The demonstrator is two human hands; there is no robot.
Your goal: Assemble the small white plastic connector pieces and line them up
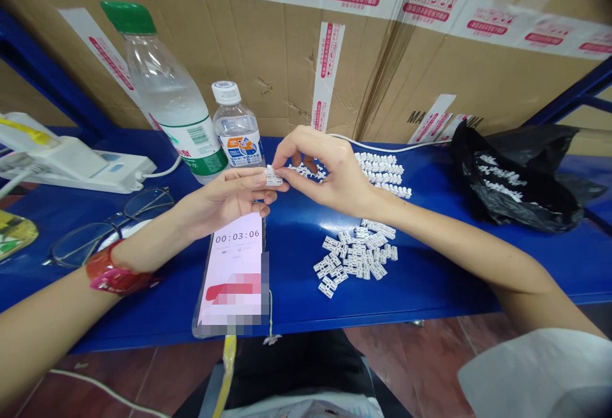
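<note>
Red wristband (113, 276) left, white sleeve (540, 373) right

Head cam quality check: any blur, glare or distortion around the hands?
Head view: left hand and right hand on the white clip are sharp; fisheye bows the cardboard box edges and the blue table front; soft glare on the table below the hands; the lower phone screen is pixelated; the top-right corner darkens.

A small white ribbed clip (273, 177) was pinched between the fingertips of the left hand (229, 200) and right hand (332, 172), above the blue desk (440, 271). Loose clips (356, 257) lay heaped nearby; ordered rows (385, 172) lay farther back.
</note>
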